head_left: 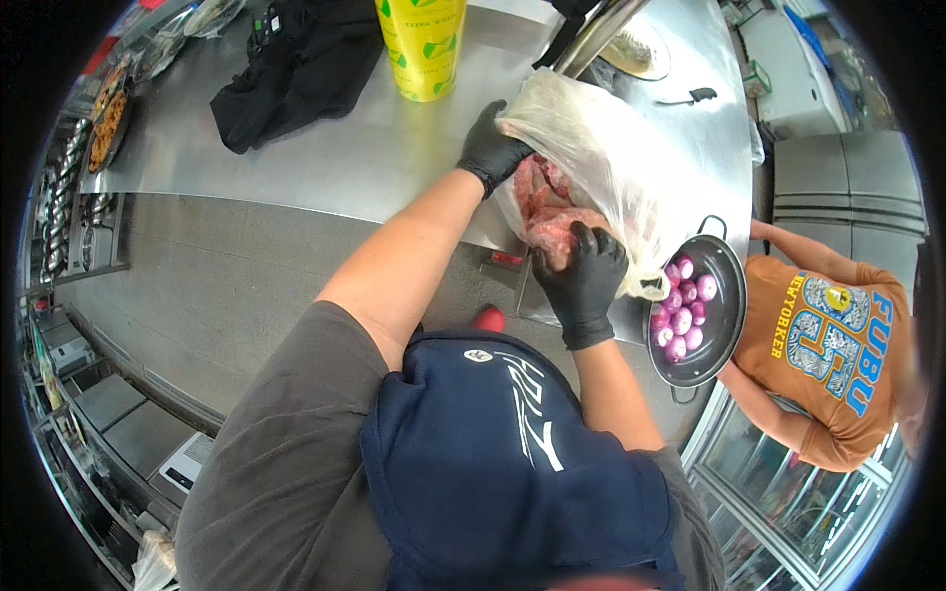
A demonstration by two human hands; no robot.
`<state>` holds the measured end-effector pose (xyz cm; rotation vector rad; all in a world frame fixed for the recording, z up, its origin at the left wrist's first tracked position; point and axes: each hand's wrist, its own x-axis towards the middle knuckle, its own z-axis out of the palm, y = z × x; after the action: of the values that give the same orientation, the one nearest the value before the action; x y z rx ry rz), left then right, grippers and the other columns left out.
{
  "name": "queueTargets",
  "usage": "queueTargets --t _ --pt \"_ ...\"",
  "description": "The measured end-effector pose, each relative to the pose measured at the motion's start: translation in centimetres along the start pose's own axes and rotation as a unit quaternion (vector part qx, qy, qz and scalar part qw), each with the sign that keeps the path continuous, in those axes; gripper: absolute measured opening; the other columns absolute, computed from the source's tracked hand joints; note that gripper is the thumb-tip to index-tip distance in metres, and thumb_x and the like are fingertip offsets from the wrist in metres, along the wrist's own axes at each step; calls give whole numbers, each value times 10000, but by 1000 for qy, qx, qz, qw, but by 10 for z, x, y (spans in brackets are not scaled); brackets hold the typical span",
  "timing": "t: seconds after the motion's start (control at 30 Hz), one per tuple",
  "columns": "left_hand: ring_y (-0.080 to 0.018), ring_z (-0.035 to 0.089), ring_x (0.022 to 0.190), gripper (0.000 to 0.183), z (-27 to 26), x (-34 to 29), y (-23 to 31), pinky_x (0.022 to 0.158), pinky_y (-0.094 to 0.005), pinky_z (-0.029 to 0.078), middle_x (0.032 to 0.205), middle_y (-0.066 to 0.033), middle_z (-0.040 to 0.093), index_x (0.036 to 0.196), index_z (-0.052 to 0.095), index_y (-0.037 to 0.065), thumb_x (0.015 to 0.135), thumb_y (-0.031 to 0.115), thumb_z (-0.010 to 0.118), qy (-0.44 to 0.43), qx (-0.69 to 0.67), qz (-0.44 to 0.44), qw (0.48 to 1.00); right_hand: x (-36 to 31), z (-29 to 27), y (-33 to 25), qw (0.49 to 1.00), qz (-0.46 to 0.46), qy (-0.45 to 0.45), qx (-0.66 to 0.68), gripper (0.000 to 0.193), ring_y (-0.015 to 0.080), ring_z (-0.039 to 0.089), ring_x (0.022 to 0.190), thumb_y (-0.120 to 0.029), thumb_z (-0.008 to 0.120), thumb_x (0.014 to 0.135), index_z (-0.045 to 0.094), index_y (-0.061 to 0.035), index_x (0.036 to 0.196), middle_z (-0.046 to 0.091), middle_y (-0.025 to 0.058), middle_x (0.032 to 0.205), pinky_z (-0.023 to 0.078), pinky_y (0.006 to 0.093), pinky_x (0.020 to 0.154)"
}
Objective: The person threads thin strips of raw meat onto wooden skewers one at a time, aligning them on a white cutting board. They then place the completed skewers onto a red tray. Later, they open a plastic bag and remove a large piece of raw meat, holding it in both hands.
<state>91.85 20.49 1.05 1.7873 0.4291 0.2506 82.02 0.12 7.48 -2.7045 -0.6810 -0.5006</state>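
Note:
A translucent plastic bag [621, 163] lies at the front edge of the steel table, its mouth turned toward me. Raw pinkish-red meat [542, 202] shows inside the opening. My left hand [493, 150], in a black glove, is closed on the bag's upper left rim and holds it up. With fingers curled over the near end of the meat, my right hand [585, 281], also black-gloved, grips it at the lower side of the opening. The left fingertips are partly hidden by the plastic.
A dark two-handled pan [734, 315] of peeled red onions stands right of the bag, beside a person in an orange shirt [828, 340]. A black-handled knife [702, 96] lies farther back on the steel table [325, 182]. A yellow cylinder [424, 54] and black cloth [296, 79] are at the back left.

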Motion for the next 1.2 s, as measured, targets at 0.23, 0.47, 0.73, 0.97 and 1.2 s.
queueTargets --t 0.23,0.47,0.73,0.97,1.2 --pt "-235 585 1130 766 -4 4 -28 980 -325 452 1230 -166 606 1335 443 -16 717 266 798 3 -27 12 1000 -41 3 16 999 8 26 44 545 359 522 968 -294 809 617 586 -75 1064 568 168 1001 405 482 842" --pt "-204 602 1092 640 3 10 -46 950 -317 467 1201 -123 633 1303 500 17 768 247 766 -3 -89 -3 996 -77 8 34 995 28 24 96 591 362 504 1022 -230 833 637 512 -78 1109 540 167 1064 395 473 907" --pt "-228 596 1098 649 -3 15 -36 946 -322 468 1223 -154 613 1312 496 -11 769 242 748 -40 -90 -43 994 -88 11 56 992 26 7 124 577 363 496 1095 -196 826 664 495 -73 1121 541 167 1125 393 465 955" --pt "-215 635 1004 407 -13 14 -31 883 -328 500 1149 -103 650 1241 580 43 900 258 626 -145 -218 -133 956 -85 7 71 986 32 6 164 576 357 513 1092 -174 848 634 516 -80 1096 548 162 1132 418 447 950" --pt "-227 659 931 377 -33 3 -21 794 -385 557 1094 -99 651 1235 561 75 941 312 558 -214 -334 -208 894 -87 5 76 984 36 4 176 583 344 521 1092 -142 846 622 515 -71 1097 545 154 1142 421 432 957"
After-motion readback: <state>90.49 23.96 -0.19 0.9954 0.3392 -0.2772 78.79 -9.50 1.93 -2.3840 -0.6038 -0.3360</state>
